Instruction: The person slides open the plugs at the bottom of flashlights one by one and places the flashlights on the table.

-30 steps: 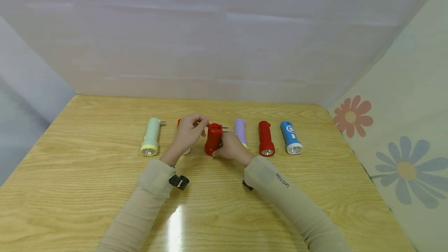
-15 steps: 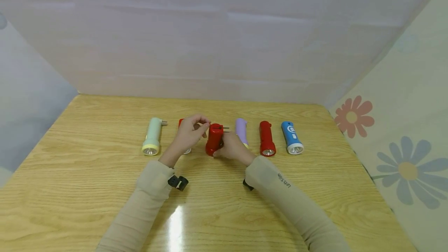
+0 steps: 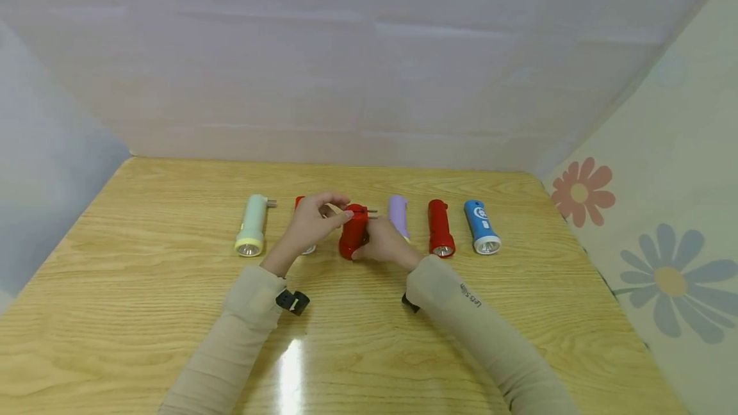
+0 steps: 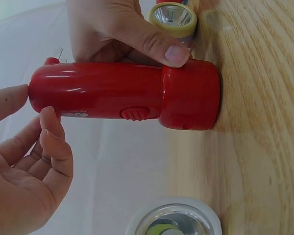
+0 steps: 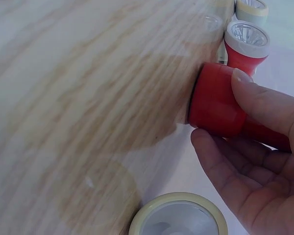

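In the head view a red flashlight stands upright, lamp end down on the table, with two metal prongs sticking out to the right near its top. My right hand grips it low, the thumb across the wide head, as the right wrist view shows on the red flashlight. At the tail end, my left hand pinches the top: its thumb presses the end cap and a fingertip touches the side by the small printed mark. A slide switch shows on the body.
Left of the hands lies a pale green flashlight with prongs out; a red and white flashlight is partly hidden behind my left hand. To the right lie purple, red and blue flashlights on the wooden table.
My left thumb has moved right and up onto the red flashlight's top from beside it. My right hand keeps its grip, and the flashlight stays in place.
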### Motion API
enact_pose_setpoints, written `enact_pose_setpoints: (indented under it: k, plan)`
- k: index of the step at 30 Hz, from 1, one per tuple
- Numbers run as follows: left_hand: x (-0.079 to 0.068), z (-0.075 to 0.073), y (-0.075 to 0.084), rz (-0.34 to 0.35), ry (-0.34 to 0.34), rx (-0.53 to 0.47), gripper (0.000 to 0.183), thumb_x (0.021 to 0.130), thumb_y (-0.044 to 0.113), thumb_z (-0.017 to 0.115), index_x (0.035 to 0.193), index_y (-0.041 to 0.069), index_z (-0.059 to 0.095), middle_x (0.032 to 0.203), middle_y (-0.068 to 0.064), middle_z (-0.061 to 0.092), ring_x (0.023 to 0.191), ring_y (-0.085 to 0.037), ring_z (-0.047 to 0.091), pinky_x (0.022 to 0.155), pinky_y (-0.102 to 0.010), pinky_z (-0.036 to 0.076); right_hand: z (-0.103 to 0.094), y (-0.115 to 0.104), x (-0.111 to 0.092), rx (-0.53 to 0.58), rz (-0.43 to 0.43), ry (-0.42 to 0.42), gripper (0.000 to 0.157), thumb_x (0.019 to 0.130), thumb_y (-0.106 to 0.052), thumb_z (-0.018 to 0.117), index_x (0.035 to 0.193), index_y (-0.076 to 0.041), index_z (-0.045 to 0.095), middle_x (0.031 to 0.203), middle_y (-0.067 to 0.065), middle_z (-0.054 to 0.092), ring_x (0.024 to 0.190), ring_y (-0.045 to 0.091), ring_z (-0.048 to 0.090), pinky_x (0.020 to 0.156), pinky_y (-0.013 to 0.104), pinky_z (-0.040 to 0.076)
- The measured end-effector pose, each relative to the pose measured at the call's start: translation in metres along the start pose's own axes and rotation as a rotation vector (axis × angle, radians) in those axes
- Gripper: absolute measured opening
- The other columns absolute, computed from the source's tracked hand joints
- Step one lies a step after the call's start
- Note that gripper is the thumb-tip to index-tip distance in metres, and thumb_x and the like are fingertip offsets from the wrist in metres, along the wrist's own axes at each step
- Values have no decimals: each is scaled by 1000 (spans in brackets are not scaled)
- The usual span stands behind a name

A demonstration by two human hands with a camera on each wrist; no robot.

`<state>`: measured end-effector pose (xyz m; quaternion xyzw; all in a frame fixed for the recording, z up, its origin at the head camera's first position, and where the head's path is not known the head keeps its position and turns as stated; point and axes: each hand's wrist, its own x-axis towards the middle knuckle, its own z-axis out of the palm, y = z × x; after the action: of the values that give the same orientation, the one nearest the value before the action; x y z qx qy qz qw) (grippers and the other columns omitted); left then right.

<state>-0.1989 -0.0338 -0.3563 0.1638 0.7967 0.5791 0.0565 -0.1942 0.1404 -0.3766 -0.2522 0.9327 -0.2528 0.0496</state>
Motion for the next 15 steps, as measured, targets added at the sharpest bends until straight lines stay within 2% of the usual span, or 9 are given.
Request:
enact_pose_setpoints:
  k: [6, 15]
  plan:
    - [0, 2, 0, -1, 8, -18, 25, 86, 16, 63, 108, 3, 64, 92, -12, 64, 79, -38, 57, 47, -24, 36, -1, 3, 2, 4, 17, -34, 43, 64, -13, 82, 102, 0, 63, 90, 8, 66, 83, 20, 60, 76, 30, 47]
    - [2, 5, -2, 7, 44, 18, 28, 87, 24, 63, 108, 5, 65, 103, -9, 63, 82, -23, 57, 58, -27, 43, -4, 7, 5, 30, 78, -110, 36, 66, -15, 81, 94, -1, 63, 80, 4, 64, 70, 14, 55, 66, 26, 45]
